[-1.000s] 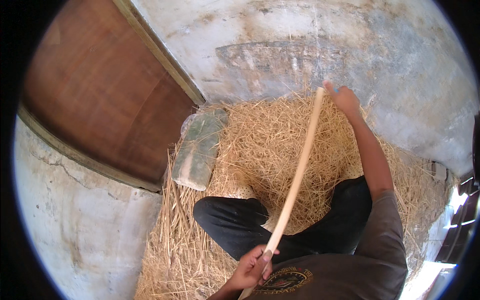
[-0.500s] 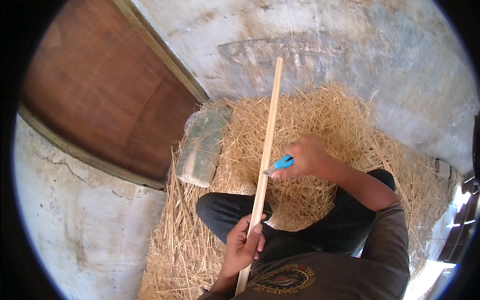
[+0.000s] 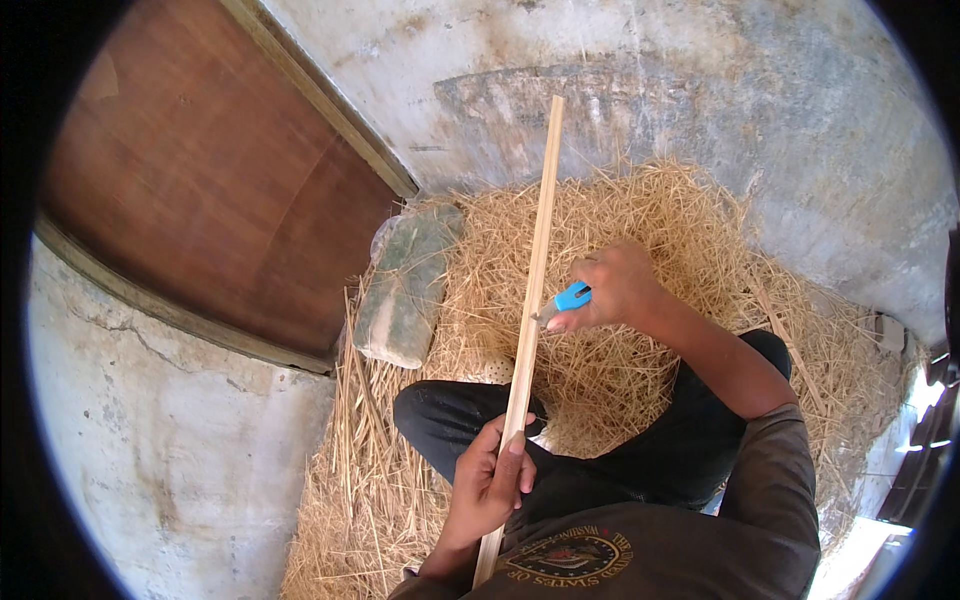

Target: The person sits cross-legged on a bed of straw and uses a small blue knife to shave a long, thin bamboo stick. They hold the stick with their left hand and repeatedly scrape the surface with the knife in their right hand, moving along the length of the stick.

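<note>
A long, pale wooden strip [image 3: 541, 228] slants up from my lap toward the wall. Near its lower part my left hand [image 3: 492, 474] is closed round it, the thumb lying on top. My right hand [image 3: 618, 288] grips a utility knife with a blue handle [image 3: 573, 297]. The knife's blade points left and its tip meets or nearly meets the right edge of the strip, about midway along. Both my legs are folded beneath the strip.
Straw shavings [image 3: 640, 215] cover the ground around me. Left of the strip lies a greenish-grey block [image 3: 405, 285]. A weathered wall [image 3: 700, 110] rises ahead, and a brown wooden panel [image 3: 220, 180] stands at the upper left.
My right hand and the knife have shifted slightly up along the strip. The strip's far end also sits a little higher, while my left hand keeps its hold.
</note>
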`<state>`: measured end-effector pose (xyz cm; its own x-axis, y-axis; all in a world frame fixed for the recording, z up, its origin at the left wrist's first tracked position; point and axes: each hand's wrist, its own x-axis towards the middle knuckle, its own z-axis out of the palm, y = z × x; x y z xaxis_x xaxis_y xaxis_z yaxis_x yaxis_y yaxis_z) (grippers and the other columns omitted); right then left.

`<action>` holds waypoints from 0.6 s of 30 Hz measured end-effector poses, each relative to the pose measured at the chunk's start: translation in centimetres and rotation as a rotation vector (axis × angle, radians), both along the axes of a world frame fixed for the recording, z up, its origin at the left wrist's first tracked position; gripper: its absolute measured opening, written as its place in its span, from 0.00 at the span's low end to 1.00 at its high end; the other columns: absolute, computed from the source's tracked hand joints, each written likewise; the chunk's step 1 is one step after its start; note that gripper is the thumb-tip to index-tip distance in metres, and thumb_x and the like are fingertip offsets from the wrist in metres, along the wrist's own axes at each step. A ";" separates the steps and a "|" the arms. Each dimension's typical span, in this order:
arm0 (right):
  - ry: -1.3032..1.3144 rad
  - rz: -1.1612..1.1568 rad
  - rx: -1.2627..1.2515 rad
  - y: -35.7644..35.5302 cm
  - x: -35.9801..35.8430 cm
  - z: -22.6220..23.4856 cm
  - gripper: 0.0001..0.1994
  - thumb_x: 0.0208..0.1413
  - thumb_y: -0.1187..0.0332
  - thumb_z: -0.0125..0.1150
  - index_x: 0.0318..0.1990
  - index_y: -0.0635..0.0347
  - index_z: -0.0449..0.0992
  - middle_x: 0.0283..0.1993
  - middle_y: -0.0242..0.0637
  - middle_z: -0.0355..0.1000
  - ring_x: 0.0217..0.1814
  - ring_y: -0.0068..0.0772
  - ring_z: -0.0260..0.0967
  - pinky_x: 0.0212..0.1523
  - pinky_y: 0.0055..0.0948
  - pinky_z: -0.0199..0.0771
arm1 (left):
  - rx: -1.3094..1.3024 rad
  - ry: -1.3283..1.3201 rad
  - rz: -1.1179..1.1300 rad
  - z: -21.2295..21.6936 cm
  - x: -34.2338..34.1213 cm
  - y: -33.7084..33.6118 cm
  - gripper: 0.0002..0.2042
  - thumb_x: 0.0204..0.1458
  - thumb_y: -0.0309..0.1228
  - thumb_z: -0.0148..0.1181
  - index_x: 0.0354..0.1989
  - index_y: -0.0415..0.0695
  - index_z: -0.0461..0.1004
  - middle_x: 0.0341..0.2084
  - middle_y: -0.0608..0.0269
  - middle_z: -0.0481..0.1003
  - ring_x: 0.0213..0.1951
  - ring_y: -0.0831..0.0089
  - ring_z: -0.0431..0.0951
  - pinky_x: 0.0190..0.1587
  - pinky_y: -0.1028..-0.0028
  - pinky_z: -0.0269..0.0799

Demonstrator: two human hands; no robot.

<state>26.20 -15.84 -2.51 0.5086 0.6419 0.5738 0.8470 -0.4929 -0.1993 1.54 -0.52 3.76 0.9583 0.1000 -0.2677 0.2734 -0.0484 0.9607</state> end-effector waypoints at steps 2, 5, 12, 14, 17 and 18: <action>-0.003 -0.019 -0.017 -0.1 0.2 0.1 0.39 0.33 0.21 0.50 0.11 0.54 0.68 0.07 0.30 0.61 0.09 0.33 0.62 0.13 0.32 0.60 | -0.004 -0.009 -0.003 -0.1 0.0 0.1 0.15 0.64 0.32 0.42 0.56 0.39 0.62 0.14 0.70 0.65 0.13 0.88 0.59 0.17 0.87 0.54; 0.022 -0.025 -0.042 0.1 0.5 0.0 0.39 0.33 0.21 0.50 0.11 0.54 0.68 0.07 0.30 0.61 0.09 0.34 0.62 0.13 0.33 0.60 | -0.011 0.012 0.002 -0.1 0.1 0.2 0.15 0.64 0.32 0.42 0.56 0.39 0.62 0.14 0.70 0.65 0.13 0.88 0.59 0.17 0.87 0.55; 0.545 -0.406 0.108 0.8 4.1 -1.4 0.40 0.42 0.23 0.43 0.14 0.56 0.71 0.08 0.31 0.58 0.10 0.33 0.58 0.14 0.35 0.59 | -0.017 0.095 0.010 0.2 -0.6 -0.1 0.14 0.63 0.31 0.43 0.54 0.40 0.64 0.12 0.68 0.65 0.12 0.86 0.60 0.15 0.86 0.55; 0.412 -0.500 0.000 -3.1 8.0 0.9 0.37 0.50 0.28 0.43 0.18 0.56 0.75 0.09 0.30 0.59 0.12 0.30 0.59 0.15 0.34 0.60 | -0.080 0.080 -0.092 -1.8 -1.6 -0.3 0.14 0.63 0.32 0.43 0.55 0.41 0.64 0.13 0.69 0.65 0.12 0.86 0.60 0.16 0.85 0.56; 0.416 -0.506 -0.105 -3.3 8.3 -0.7 0.35 0.52 0.31 0.43 0.18 0.56 0.75 0.11 0.29 0.61 0.14 0.28 0.60 0.16 0.34 0.62 | -0.016 0.139 -0.089 -1.2 -2.1 -0.5 0.15 0.63 0.33 0.44 0.55 0.41 0.64 0.13 0.70 0.65 0.13 0.86 0.60 0.16 0.85 0.56; 0.415 -0.550 -0.142 -3.6 8.5 -0.8 0.36 0.52 0.30 0.42 0.18 0.56 0.74 0.12 0.29 0.62 0.14 0.28 0.60 0.17 0.34 0.62 | -0.056 0.140 -0.092 -1.3 -1.9 -0.4 0.15 0.63 0.33 0.44 0.55 0.41 0.64 0.14 0.70 0.65 0.14 0.86 0.61 0.16 0.85 0.56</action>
